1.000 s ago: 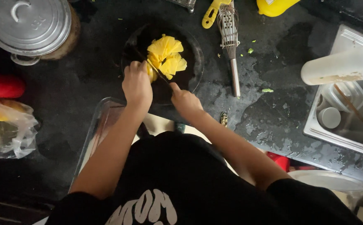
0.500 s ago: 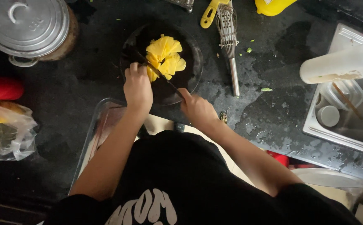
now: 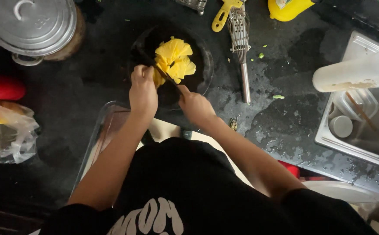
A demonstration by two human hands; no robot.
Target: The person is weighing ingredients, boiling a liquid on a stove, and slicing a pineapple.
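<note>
Both hands have stayed at the plate since the earlier frame, the right hand (image 3: 194, 104) having drawn slightly back toward the body. Left hand (image 3: 142, 89) is closed, its fingers curled onto the near-left side of the yellow food (image 3: 174, 61), steadying it. Right hand is closed around the handle of a dark knife (image 3: 165, 76), whose blade runs diagonally up and to the left from that hand into the food. The food lies directly beyond both hands, the left nearer to it. It sits on a dark round plate (image 3: 200, 74) near the far edge of the dark, wet surface (image 3: 276, 122): bright yellow, in lobed pieces spread like petals. A wire whisk (image 3: 241, 48) lies just right of the plate; a lidded metal pot (image 3: 28, 24) stands at the far-left corner.
</note>
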